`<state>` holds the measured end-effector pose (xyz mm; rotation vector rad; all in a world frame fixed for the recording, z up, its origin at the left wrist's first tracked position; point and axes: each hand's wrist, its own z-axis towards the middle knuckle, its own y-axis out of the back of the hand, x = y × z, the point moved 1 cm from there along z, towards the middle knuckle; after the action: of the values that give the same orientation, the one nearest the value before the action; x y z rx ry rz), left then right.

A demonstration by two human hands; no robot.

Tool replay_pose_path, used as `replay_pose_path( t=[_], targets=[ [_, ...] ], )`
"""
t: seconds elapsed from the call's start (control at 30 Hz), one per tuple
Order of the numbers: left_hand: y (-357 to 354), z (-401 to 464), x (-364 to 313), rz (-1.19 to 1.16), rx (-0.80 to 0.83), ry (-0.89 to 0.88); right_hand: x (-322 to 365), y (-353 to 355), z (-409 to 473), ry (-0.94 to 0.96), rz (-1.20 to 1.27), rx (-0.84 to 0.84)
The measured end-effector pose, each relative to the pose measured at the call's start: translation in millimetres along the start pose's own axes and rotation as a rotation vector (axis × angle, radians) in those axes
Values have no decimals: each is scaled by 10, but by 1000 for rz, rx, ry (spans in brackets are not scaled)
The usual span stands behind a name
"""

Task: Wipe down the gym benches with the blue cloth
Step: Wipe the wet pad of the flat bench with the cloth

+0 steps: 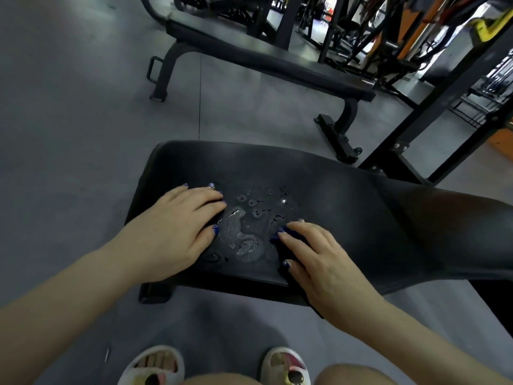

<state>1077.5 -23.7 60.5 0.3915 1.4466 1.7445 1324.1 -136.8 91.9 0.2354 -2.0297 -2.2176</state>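
Observation:
A black padded gym bench stretches in front of me from the left end off to the right. A puddle of wet, foamy liquid lies on its near-left part. My left hand rests flat on the pad just left of the puddle, fingers straight. My right hand lies right of the puddle and presses with flat fingers on the dark blue cloth. Most of the cloth is hidden under that hand; only its left edge shows.
A second black flat bench stands beyond on the grey floor. A black rack frame rises at the right, with more machines behind it. My feet in pale slippers are below the near bench edge.

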Motion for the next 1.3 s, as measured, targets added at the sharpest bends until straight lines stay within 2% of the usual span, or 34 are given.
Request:
replay_pose_path(
  t=[0.07, 0.23, 0.47, 0.63, 0.8, 1.0, 1.13, 1.3],
  targets=[
    [-2, -5, 4, -6, -6, -3, 20, -25, -20, 4, -12, 0],
    [-19, -10, 20, 0, -7, -10, -42, -1, 160, 2, 130, -10],
    [-15, -13, 18, 17, 2, -15, -426, -262, 1472, -25, 199, -82],
    [4, -6, 16, 40, 19, -19, -401, -318, 2246, -41, 229, -78],
    [0, -7, 4, 58, 21, -7, -533, -209, 1827, 100, 258, -52],
    [42, -13, -38, 45, 5, 5, -988, -128, 1536, -4, 238, -11],
    [15, -4, -22, 24, -18, 5, -732, -179, 1837, 77, 223, -23],
    [3, -11, -4, 22, -16, 0, 98, -299, 2414, 291, 278, -19]
  ],
)
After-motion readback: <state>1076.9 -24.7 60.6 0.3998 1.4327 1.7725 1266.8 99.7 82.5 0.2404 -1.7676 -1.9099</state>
